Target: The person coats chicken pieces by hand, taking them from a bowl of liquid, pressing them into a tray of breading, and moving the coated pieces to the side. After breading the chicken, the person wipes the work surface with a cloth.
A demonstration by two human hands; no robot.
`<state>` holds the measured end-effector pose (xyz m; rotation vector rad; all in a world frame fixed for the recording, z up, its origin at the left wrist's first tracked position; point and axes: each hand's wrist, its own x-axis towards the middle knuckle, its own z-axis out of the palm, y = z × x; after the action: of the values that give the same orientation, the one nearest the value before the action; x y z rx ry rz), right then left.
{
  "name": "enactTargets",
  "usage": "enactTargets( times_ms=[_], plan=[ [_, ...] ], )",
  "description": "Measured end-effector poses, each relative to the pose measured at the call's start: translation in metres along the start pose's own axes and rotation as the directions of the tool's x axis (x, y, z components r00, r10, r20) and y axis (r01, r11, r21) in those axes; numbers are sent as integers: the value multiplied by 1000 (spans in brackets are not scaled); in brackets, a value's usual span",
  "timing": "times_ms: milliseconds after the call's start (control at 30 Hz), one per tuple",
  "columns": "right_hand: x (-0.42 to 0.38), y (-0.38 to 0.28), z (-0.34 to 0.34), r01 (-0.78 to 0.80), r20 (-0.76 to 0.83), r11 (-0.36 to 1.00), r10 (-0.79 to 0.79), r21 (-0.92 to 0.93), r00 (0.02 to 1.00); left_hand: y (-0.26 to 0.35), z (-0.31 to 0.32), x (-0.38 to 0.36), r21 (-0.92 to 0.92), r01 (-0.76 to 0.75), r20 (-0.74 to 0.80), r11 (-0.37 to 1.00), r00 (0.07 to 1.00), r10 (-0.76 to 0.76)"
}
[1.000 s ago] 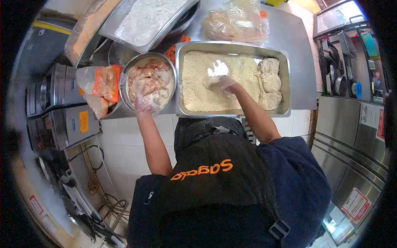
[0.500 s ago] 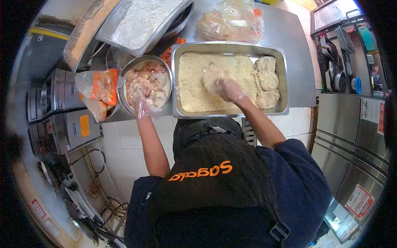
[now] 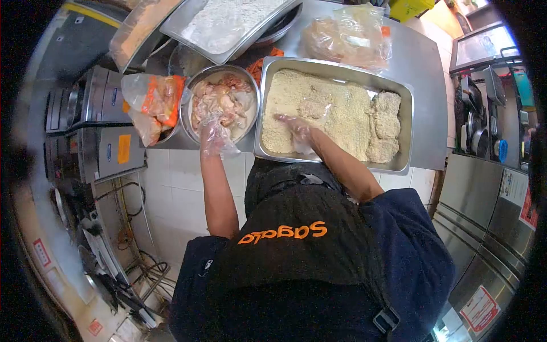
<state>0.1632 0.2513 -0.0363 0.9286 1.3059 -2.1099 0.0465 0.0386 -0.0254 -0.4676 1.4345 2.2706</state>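
My left hand point(image 3: 216, 130), in a loose clear plastic glove, reaches into a round metal bowl point(image 3: 254, 121) of raw chicken pieces point(image 3: 219, 98) in pale liquid. Its fingers curl round a piece among them, partly hidden by meat and glove. My right hand point(image 3: 297, 131), also gloved, lies over pale breadcrumbs point(image 3: 279, 85) in a deep steel tray point(image 3: 336, 161). The fingers there are stretched out to the left with nothing held. A partly covered chicken piece point(image 3: 315, 105) rests in the crumbs just beyond. Several crumb-coated pieces point(image 3: 386, 126) line the tray's right end.
A plastic bag of raw chicken point(image 3: 156, 102) stands left of the bowl. Behind are a metal pan of white flour point(image 3: 228, 23), a container of orange-tan powder point(image 3: 142, 34), an orange cloth point(image 3: 259, 64) and a clear plastic bag point(image 3: 347, 40) on the steel table point(image 3: 424, 85).
My right hand has moved left and nearer to me across the crumbs, its fingers now straightened. My left hand stays in the bowl. The view has shifted slightly.
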Motion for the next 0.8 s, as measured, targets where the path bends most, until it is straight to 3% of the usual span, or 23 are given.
enactTargets(
  times_ms=[33,67,133,167,200,233,267,300,333,400,433,467,533,600,667,700,733,800],
  plan=[
    [12,7,-10,0,5,1000,0,-5,1000,1,3,-1,2,-2,-5,1000,1000,2],
    [34,17,-32,139,61,985,-133,-106,989,1,-4,3,-1,-8,-11,1000,1000,8],
    [53,11,-57,276,138,940,-252,-201,958,1,-38,13,49,107,3,993,994,-108],
    [56,2,-65,277,68,928,-269,-249,961,1,-55,18,65,145,4,987,989,-146],
    [55,-10,-72,274,-2,915,-288,-297,958,6,-63,16,37,191,208,981,959,-195],
    [54,-24,-83,121,-88,847,-193,-517,977,2,-64,17,26,216,307,976,927,-213],
    [55,-29,-93,37,-141,791,-155,-611,978,3,-59,12,20,242,403,970,886,-230],
    [57,-34,-104,-52,-193,721,-115,-691,974,6,-21,-6,137,37,219,990,973,-67],
    [66,-29,-116,-2,-310,694,-319,-720,896,7,1,-17,287,-142,53,947,990,132],
    [76,-21,-113,34,-405,656,-505,-754,762,6,4,-17,319,-180,81,931,983,162],
    [82,-11,-100,-78,-363,385,-757,-920,542,5,5,-17,348,-217,108,912,976,191],
    [85,-1,-90,-268,-193,109,-930,-957,312,5,5,-18,349,-210,103,913,977,186],
    [95,20,-89,-214,-156,80,-917,-973,367,7,5,-16,277,-87,159,957,986,43],
    [89,31,-82,-164,-132,68,-899,-984,418,6,3,-12,282,-109,106,953,991,82],
    [68,31,-84,-143,-14,-73,-850,-987,527,4,8,-7,276,-118,69,954,992,103],
    [80,42,-85,-38,-11,-2,-931,-999,365,8,8,-13,365,-107,47,925,994,97],
    [83,60,-89,-71,-50,25,-924,-997,379,12,10,-18,451,-92,24,888,996,91],
    [84,28,-85,16,-98,120,-876,-993,472,13,11,-14,477,-128,35,870,991,127]
  ],
)
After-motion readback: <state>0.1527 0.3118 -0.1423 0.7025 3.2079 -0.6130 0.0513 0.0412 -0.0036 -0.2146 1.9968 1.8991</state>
